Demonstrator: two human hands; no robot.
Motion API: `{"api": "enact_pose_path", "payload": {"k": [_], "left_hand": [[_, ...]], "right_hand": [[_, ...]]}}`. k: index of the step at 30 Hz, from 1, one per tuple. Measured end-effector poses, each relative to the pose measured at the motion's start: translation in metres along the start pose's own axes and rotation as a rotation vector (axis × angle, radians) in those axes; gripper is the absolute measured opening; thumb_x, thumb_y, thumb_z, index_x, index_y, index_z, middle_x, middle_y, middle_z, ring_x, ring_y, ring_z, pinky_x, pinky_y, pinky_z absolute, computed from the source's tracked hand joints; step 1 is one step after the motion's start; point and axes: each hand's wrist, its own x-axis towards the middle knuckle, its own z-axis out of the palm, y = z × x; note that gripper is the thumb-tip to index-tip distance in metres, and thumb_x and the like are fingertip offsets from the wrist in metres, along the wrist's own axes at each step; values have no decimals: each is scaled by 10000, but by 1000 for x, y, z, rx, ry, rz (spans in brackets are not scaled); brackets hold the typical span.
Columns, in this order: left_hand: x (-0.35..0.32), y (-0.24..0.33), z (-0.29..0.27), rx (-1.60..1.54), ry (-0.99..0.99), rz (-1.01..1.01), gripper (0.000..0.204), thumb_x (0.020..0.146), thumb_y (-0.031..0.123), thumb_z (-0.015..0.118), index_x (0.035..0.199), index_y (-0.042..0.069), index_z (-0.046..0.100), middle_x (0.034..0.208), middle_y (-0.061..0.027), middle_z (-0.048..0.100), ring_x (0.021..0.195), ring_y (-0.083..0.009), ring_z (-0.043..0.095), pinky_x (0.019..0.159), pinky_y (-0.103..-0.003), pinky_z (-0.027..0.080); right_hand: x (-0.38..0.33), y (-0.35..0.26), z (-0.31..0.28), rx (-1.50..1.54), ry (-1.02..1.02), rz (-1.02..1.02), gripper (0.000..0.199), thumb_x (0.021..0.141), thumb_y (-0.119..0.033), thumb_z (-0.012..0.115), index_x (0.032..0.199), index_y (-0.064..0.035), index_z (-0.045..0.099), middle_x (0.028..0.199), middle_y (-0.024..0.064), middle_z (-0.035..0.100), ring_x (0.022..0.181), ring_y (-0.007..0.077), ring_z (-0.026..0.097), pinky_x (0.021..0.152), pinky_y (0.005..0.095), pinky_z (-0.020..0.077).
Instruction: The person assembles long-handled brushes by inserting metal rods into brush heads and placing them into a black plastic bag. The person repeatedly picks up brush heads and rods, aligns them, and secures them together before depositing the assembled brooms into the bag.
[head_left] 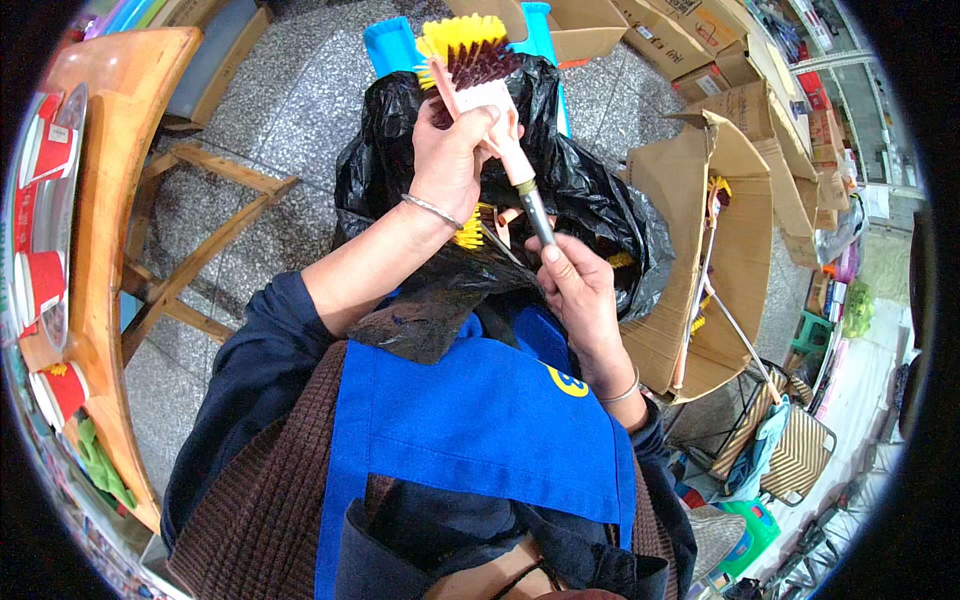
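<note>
The largest thing below the person was the grey speckled floor (300, 85), which spread out behind everything else. On the left side stood a varnished wooden table (125, 110), with its curved look near the rim of the view. On the right stood an open cardboard box (740, 325), and two or more long-handled brushes (719, 190) with yellow and dark bristles leaned in it. The person wore a blue apron (480, 430), and in front of it a black plastic bag (385, 125) was lying open and crumpled. The scrubbing brush (490, 97), of pale pink plastic with yellow and dark red bristles, was above this bag, its bristles toward the top and its socket pointing down to the right. The left hand (450, 150) was closed around the brush near its neck, the thumb laid across; its other fingers were partly hidden. The right hand (583, 290) was also closed, with thumb and fingers gripping the lower part of a grey metal tube (537, 215), whose upper end met the socket. Under the left wrist, more yellow bristles (468, 233) showed. The smallest were two thin bracelets (433, 209), one at each wrist
</note>
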Motion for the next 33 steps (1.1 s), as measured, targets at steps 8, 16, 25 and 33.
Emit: {"api": "enact_pose_path", "payload": {"k": [8, 16, 25, 33], "left_hand": [[2, 6, 1, 170, 35, 0, 335, 809, 41, 591, 1114, -20, 466, 944, -129, 612, 777, -228, 648, 740, -354, 559], [-44, -27, 30, 169, -229, -299, 446, 773, 66, 708, 1147, 19, 470, 1015, -82, 605, 893, -178, 618, 791, -311, 522], [-68, -37, 18, -132, -495, -836, 667, 835, 501, 613, 1284, 37, 444, 1236, -84, 534, 1164, -210, 499, 1018, -358, 379], [-53, -36, 27, -181, -615, -651, 588, 962, 472, 386, 1209, -43, 526, 1197, -167, 580, 1108, -235, 558, 988, -356, 429]], "right_hand": [[-7, -7, -21, -502, 101, -202, 157, 853, -115, 665, 978, -20, 652, 737, -28, 564, 679, 44, 470, 606, 205, 388], [3, -25, -11, -36, -15, -126, 263, 832, -150, 691, 1016, 27, 626, 820, 32, 650, 740, 80, 577, 688, 220, 465], [12, -18, -12, -23, 57, -179, 166, 819, -123, 666, 908, 14, 635, 740, -6, 609, 692, 61, 531, 633, 224, 445], [11, -17, -10, -39, 34, -195, 260, 794, -157, 721, 977, 11, 645, 791, -11, 618, 716, 65, 549, 668, 221, 461]]}}
